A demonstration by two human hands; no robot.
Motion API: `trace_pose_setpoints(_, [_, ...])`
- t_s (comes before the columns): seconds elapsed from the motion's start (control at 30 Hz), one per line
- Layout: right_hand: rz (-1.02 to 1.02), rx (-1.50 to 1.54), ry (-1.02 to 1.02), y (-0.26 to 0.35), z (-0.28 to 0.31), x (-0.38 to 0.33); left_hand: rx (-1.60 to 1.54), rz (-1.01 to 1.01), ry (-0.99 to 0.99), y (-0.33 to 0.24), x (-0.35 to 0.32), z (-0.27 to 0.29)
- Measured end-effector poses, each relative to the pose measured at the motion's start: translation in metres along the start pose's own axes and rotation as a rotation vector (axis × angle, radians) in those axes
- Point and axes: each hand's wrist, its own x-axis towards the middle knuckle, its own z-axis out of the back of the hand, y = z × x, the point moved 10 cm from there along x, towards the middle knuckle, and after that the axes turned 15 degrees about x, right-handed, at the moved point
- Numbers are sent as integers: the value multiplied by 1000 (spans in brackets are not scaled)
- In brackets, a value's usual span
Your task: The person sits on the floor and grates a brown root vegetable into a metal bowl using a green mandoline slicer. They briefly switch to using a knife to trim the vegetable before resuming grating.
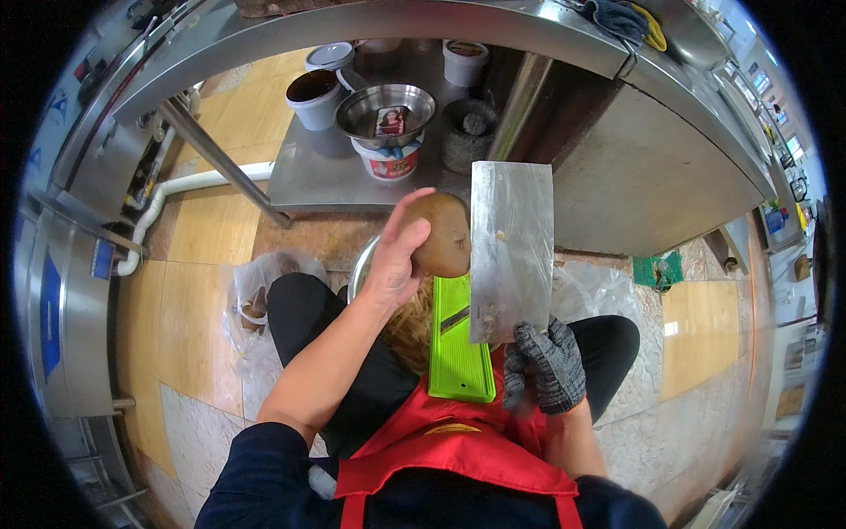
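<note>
My bare left hand grips a large, round, brown-skinned root vegetable, its exact kind unclear, fingers and thumb wrapped round its left side. In my right hand, covered by a grey knit glove, a wide cleaver stands with its broad blade upright. The blade's left edge is up against the vegetable or just in front of it; I cannot tell whether they touch. Below them a green mandoline slicer slants from my lap over a metal bowl. Pale shredded strips lie in that bowl, partly hidden by my left arm.
Clear plastic bags lie on both sides of my knees; the left bag holds brown pieces. Ahead, a low steel shelf carries white tubs, a steel basin and a stone mortar. A green basket sits at the right.
</note>
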Motion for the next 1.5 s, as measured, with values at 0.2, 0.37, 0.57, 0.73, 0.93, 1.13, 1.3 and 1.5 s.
trace_pose_setpoints(0.2, [62,-4,-9,9,-8,9,-13,-6,32,3,-5,-7])
trace_pose_setpoints(0.37, [51,32,10,12,-13,18,-21,-2,20,0,-12,-7])
trace_pose_setpoints(0.57, [-40,8,108,0,-4,19,24,-36,-76,5,-9,3])
trace_pose_setpoints(0.73, [56,-219,86,14,-15,-9,45,-152,-123,-15,-8,14])
trace_pose_setpoints(0.93, [821,-1097,167,47,-62,-57,-29,-201,-232,-8,-12,28])
trace_pose_setpoints(1.13, [825,-1275,128,28,-77,-47,-47,-158,-301,3,-16,52])
trace_pose_setpoints(1.3, [772,-1318,160,20,-82,-42,91,-328,-332,-39,-20,30])
trace_pose_setpoints(1.5, [782,-1324,145,11,-82,-33,49,-237,-335,-20,-16,43])
